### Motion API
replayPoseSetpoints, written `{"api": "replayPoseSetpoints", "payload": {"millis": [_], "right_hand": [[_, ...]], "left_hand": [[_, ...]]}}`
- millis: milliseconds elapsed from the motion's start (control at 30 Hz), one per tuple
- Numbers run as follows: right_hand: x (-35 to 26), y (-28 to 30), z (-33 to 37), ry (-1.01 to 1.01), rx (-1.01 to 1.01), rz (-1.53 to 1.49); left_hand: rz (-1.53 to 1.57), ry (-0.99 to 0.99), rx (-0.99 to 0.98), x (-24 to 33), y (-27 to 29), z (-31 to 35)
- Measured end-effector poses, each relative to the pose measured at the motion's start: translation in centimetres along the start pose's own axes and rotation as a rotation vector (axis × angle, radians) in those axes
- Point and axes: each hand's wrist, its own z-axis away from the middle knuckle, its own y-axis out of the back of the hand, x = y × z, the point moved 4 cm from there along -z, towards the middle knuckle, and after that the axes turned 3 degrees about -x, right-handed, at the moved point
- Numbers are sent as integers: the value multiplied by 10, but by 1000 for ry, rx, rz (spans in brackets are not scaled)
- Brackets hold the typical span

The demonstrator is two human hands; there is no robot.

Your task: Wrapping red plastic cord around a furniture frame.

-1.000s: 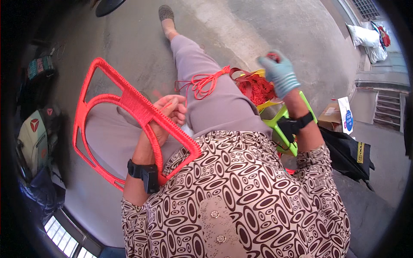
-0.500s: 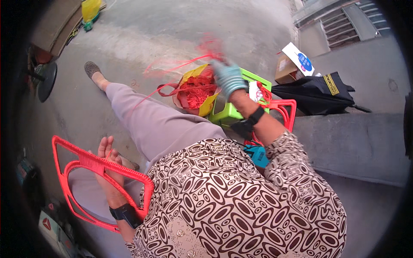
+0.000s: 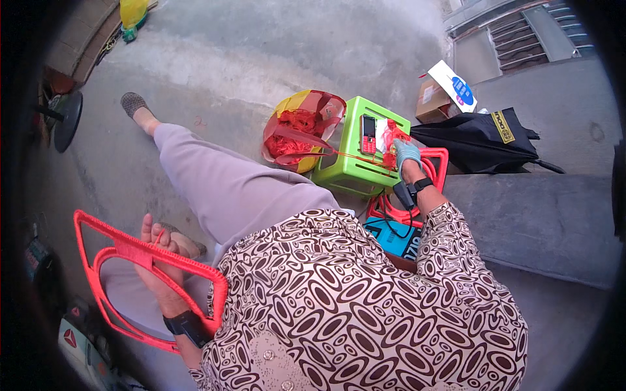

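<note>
My left hand (image 3: 158, 260), bare and palm up, sits behind a red wrapped frame (image 3: 124, 244) with a curved inner bar. The frame leans across that palm and wrist; its fingers are stretched out, the thumb hidden. My right hand (image 3: 408, 154), in a teal glove, is at the right edge of a green plastic stool (image 3: 355, 168). Its fingertips are closed at a small bunch of red strips (image 3: 394, 134) on the stool. On the stool also lie a red keypad phone (image 3: 369, 135) and something white. Left of it stands a yellow and red bag (image 3: 326, 104) holding red strips (image 3: 293, 133).
More red frames (image 3: 438, 163) stand beside the stool, near a blue box (image 3: 391, 238). A folded black umbrella (image 3: 469, 143) and a cardboard box (image 3: 432, 101) lie at right, along a grey ledge (image 3: 528, 215). My outstretched leg (image 3: 228, 166) crosses the floor.
My right hand has moved down and right, from above the bag to the stool's right edge. The long red strands in the air are gone. My left hand and frame have shifted slightly.
</note>
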Motion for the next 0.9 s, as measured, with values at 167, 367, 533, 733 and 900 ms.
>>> {"api": "replayPoseSetpoints", "payload": {"millis": [167, 367, 533, 733, 900], "right_hand": [[-20, -11, 2, 142, 183, 278], [-105, -95, 58, 52, -324, -95], [-136, -158, 54, 219, -604, 127], [-243, -144, 126, 678, -568, 504], [-383, -83, 285, 1103, -947, -133]], "left_hand": [[-40, -20, 59, 1, -12, 3], [-128, -187, 133, 16, -10, 15], [-166, -284, 428, 39, -4, 47], [-367, -228, 265, 30, -30, 41], [-370, -263, 307, 33, -30, 55]]}}
